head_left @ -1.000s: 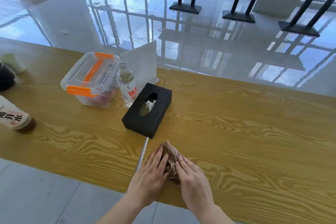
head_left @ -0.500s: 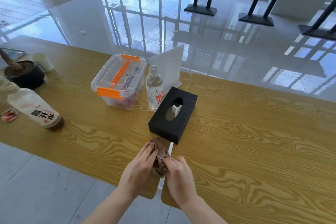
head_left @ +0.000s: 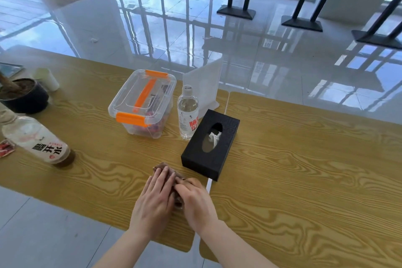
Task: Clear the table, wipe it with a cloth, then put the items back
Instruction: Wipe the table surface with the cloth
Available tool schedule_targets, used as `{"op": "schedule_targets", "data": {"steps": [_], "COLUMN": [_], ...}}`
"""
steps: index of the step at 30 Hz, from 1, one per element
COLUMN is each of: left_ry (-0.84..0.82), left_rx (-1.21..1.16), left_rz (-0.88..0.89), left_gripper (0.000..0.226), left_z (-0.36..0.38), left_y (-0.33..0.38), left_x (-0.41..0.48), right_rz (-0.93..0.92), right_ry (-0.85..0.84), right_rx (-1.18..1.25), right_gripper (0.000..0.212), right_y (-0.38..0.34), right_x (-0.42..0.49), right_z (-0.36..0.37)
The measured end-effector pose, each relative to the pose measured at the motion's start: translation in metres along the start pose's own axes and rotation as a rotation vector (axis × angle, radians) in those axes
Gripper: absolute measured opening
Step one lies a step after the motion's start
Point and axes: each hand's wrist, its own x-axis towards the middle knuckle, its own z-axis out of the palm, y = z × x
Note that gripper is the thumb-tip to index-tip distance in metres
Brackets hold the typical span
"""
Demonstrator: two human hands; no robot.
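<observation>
Two wood-grain desks stand edge to edge, the left desk (head_left: 91,172) carrying every item and the right desk (head_left: 315,180) bare. There are two bottles: a clear water bottle (head_left: 187,113) upright, and a tea bottle (head_left: 38,141) leaning in from the left. One clear storage box (head_left: 142,102) with orange latches sits beside the water bottle, one black tissue box (head_left: 212,144) lies across the seam between the desks, one white sign stand (head_left: 203,85) is behind them, and one black plant pot (head_left: 24,95) and one pale cup (head_left: 46,78) are far left. One brown cloth (head_left: 168,173), crumpled and dark, lies on the left desk just near of the tissue box. The left hand (head_left: 155,200) presses flat on it, fingers extended; the right hand (head_left: 195,199) curls its grip around the cloth's right side
</observation>
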Motion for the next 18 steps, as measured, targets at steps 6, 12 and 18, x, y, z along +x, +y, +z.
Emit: {"op": "schedule_targets", "data": {"steps": [6, 12, 18], "left_ry": [-0.088, -0.110, -0.080], "left_rx": [0.084, 0.084, -0.069], "left_rz": [-0.040, -0.084, -0.125], "left_gripper": [0.061, 0.065, 0.055], "left_z": [0.004, -0.013, -0.038], "left_y": [-0.015, 0.001, 0.033], "left_x": [-0.001, 0.009, 0.032], "right_rz": [-0.054, -0.064, -0.029], "right_ry": [-0.106, -0.101, 0.017], "right_rx": [-0.019, -0.014, -0.047], "right_gripper": [0.041, 0.044, 0.044], "right_y": [0.007, 0.003, 0.004], "right_x": [0.012, -0.002, -0.001], "right_z": [-0.004, -0.036, -0.080]}}
